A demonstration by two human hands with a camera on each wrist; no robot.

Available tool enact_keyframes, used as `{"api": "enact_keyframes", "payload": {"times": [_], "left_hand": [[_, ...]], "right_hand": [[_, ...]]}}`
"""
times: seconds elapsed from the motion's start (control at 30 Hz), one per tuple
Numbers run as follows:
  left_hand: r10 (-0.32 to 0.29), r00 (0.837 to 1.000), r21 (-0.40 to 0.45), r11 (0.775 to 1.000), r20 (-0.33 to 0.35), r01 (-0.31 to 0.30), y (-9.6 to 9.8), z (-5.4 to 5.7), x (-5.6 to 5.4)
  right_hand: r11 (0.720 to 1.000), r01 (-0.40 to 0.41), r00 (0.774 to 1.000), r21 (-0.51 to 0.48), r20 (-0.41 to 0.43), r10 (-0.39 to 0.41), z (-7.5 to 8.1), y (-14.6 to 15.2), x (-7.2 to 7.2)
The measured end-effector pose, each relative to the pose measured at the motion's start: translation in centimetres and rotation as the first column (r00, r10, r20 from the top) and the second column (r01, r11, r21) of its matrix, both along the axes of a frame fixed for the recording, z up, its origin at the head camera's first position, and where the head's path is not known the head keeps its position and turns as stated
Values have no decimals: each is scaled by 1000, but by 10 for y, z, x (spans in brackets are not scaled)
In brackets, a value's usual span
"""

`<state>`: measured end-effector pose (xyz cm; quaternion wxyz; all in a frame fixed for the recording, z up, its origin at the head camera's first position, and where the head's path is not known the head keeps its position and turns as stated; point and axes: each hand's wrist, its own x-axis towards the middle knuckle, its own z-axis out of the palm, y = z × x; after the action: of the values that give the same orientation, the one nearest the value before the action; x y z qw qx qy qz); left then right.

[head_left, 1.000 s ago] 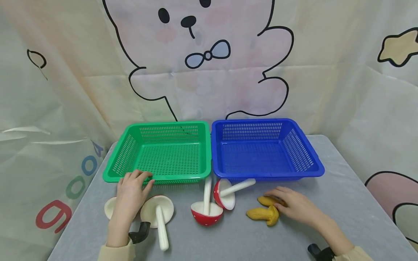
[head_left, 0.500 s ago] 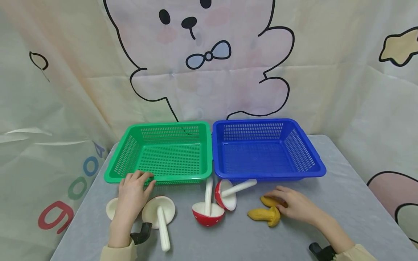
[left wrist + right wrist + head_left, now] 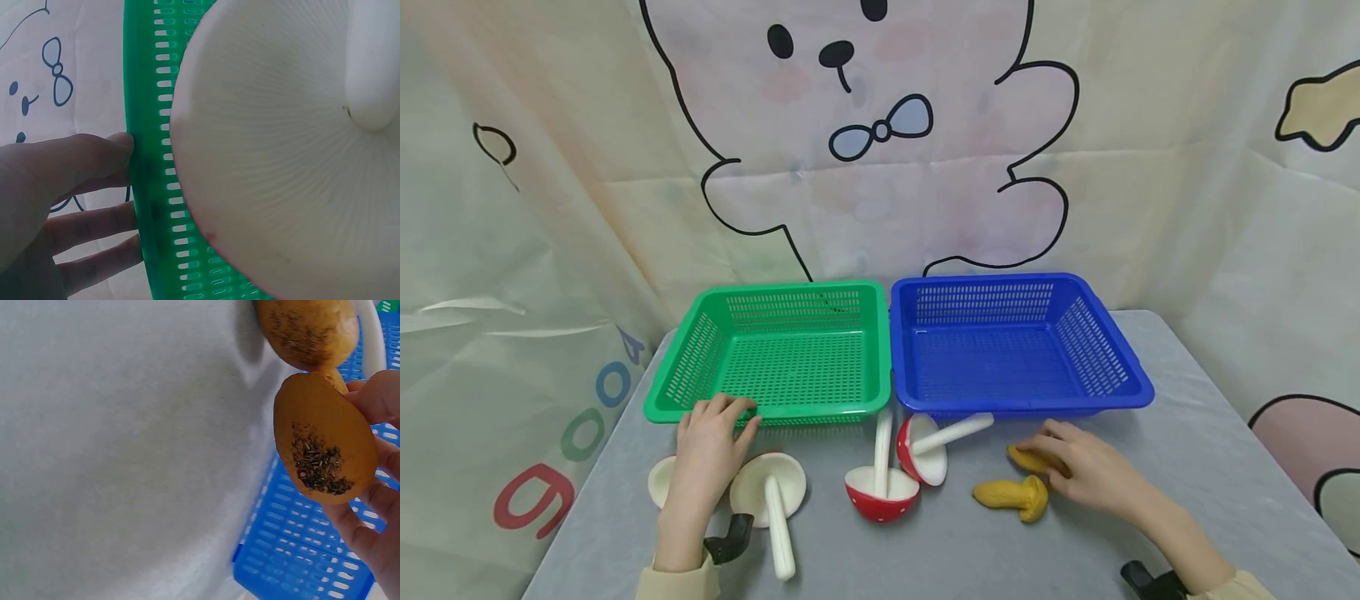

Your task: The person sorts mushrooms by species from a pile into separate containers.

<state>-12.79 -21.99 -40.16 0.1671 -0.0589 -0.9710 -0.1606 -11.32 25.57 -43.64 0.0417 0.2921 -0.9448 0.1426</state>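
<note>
My left hand (image 3: 709, 446) grips the front rim of the green basket (image 3: 880, 350); in the left wrist view the thumb lies before the rim and the fingertips pass behind it. Under that wrist, a toy mushroom (image 3: 269, 156) shows its pale gilled underside and white stem. My right hand (image 3: 1086, 467) pinches a yellow toy mushroom (image 3: 1028, 459), whose dark-speckled cap faces the right wrist camera. Just in front of it, another yellow mushroom (image 3: 1003, 494) lies on the table.
The blue basket (image 3: 1131, 392) stands right of the green one. Two red-capped mushrooms (image 3: 880, 507) with white stems lie before the baskets. Another pale cap (image 3: 660, 481) is partly hidden by my left wrist. A printed cloth (image 3: 1120, 183) hangs behind the grey table (image 3: 955, 558).
My right hand has shifted slightly right with the yellow mushroom, widening the gap to the other yellow one. The left hand stays at the green rim; the whole view has drifted a little.
</note>
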Motion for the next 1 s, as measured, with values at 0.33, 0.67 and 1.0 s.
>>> {"api": "enact_keyframes", "payload": {"times": [0.33,0.67,1.0], "left_hand": [[1,1000,2,1000,0,-1,0,1,2],[2,1000,3,1000,-7,-2,1,1,1],[3,1000,11,1000,2,-3,1,1,1]], "right_hand": [[999,-33,995,5,-90,33,16,-6,6],[996,-93,981,-12,-170,89,39,-16,12],[989,-151,957,-3,-250,145,69,-37,7]]}}
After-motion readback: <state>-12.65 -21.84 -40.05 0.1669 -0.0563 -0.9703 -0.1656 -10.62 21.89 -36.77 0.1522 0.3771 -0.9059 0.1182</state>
